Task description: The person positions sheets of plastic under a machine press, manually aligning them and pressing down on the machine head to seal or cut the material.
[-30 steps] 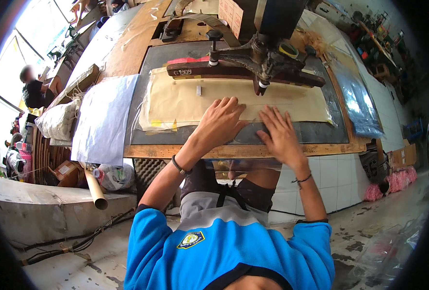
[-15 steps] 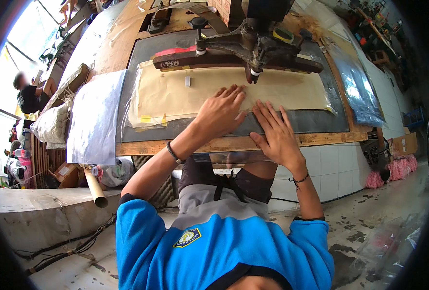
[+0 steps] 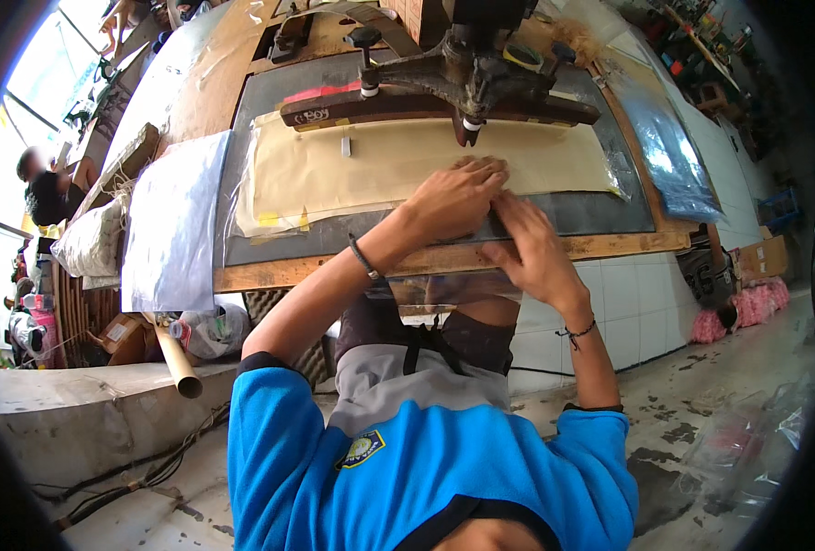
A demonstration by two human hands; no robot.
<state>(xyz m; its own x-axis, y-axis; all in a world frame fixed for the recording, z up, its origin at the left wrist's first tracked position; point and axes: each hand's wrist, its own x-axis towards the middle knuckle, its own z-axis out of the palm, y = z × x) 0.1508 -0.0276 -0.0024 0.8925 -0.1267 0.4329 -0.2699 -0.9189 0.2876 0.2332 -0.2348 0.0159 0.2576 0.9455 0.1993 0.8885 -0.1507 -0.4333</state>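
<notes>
My left hand (image 3: 458, 197) lies across the near edge of a tan sheet (image 3: 380, 174), palm down, its fingers slightly bent and pointing right. Close beside it is my right hand (image 3: 534, 248), stretched toward the left fingertips with its thumb apart; its fingertips are partly hidden by the left hand. Neither hand visibly holds anything. The sheet rests on a dark grey mat (image 3: 334, 230), with clear plastic film showing around its edges. A small grey metal piece (image 3: 346, 147) sits on the sheet's left part. Above the sheet hangs a dark press bar (image 3: 352, 112) on a metal bracket.
A wooden edge (image 3: 297, 270) runs along the table's front. White plastic sheets (image 3: 173, 220) lie at the left, blue-tinted clear plastic (image 3: 674, 170) at the right. A cardboard tube (image 3: 180, 363) juts out below left. A person (image 3: 54, 188) sits far left.
My left hand has slid right over the sheet, toward the right hand. The hands were apart and are now close together. The whole view has shifted slightly.
</notes>
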